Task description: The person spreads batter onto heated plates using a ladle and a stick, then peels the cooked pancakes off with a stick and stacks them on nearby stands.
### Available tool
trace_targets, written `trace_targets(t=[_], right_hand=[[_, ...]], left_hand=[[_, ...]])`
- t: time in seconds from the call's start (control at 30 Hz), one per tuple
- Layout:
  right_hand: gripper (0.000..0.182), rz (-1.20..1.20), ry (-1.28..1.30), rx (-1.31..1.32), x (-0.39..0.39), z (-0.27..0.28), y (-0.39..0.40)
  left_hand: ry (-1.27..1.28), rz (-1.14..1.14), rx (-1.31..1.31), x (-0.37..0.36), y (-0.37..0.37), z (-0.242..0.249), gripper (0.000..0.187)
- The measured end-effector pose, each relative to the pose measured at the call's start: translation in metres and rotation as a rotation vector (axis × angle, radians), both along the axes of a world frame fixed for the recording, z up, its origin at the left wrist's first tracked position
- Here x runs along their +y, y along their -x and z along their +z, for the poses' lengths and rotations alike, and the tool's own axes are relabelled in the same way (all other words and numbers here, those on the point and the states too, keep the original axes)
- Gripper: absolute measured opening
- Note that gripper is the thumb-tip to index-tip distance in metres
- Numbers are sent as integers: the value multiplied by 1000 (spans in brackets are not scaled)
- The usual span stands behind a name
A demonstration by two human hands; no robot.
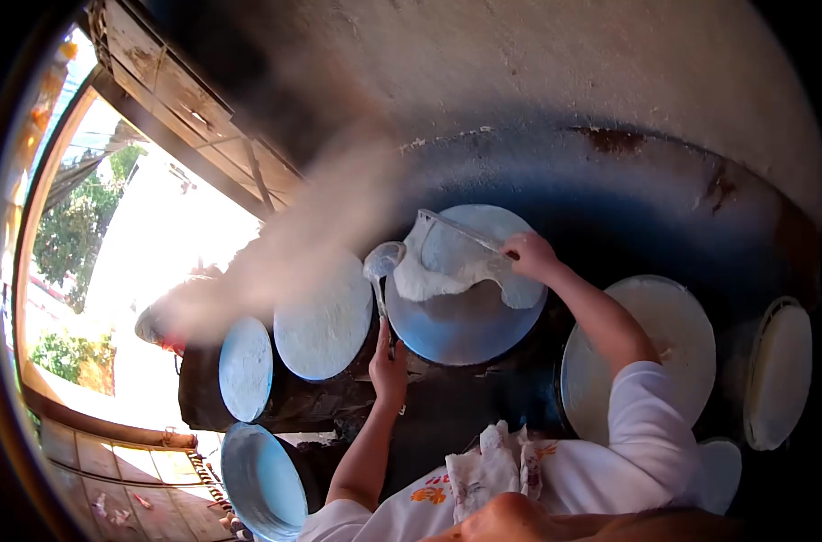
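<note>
My left hand (388, 369) is closed around the handle of a ladle (384, 260), whose pale-coated bowl points up and away. My right hand (530, 256) grips a long flat stick (465, 231) near its right end. From this stick a thin white sheet (429, 278), which looks like a soft flatbread, drapes down over a large round griddle (461, 336). Part of the griddle surface shows bare and shiny below the sheet. The ladle's bowl hangs by the griddle's left edge.
Round pale surfaces stand left, a larger one (325, 316) and a smaller one (246, 369). A deep metal pan (265, 483) sits at lower left. Another white disc (641, 348) lies right, with one (779, 375) farther out. Steam (294, 235) drifts before a curved wall (592, 72).
</note>
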State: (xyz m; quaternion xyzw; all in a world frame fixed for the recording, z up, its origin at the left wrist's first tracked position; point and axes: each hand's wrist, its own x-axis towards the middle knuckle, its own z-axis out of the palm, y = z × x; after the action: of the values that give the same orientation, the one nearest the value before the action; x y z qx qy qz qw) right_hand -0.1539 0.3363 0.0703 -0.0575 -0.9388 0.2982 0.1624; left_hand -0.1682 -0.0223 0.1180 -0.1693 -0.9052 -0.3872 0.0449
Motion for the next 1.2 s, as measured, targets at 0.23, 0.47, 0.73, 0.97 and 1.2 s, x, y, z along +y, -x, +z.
trace_targets(t=[0.23,0.47,0.73,0.97,1.2], right_hand=[[29,414,246,-157,-18,8,-34],[29,385,96,-50,-7,4,32],[41,422,316,-336,-6,12,-27],[33,258,445,-263,21,20,-103],[31,166,36,-100,-86,16,-188]], left_hand=[[121,-10,-256,-36,-47,-7,59],[79,-239,-235,-26,-67,-25,59],[66,-260,-458,-80,-119,-16,57],[-281,-7,-739,-68,-83,25,60],[-256,-284,-568,-96,-101,6,59]])
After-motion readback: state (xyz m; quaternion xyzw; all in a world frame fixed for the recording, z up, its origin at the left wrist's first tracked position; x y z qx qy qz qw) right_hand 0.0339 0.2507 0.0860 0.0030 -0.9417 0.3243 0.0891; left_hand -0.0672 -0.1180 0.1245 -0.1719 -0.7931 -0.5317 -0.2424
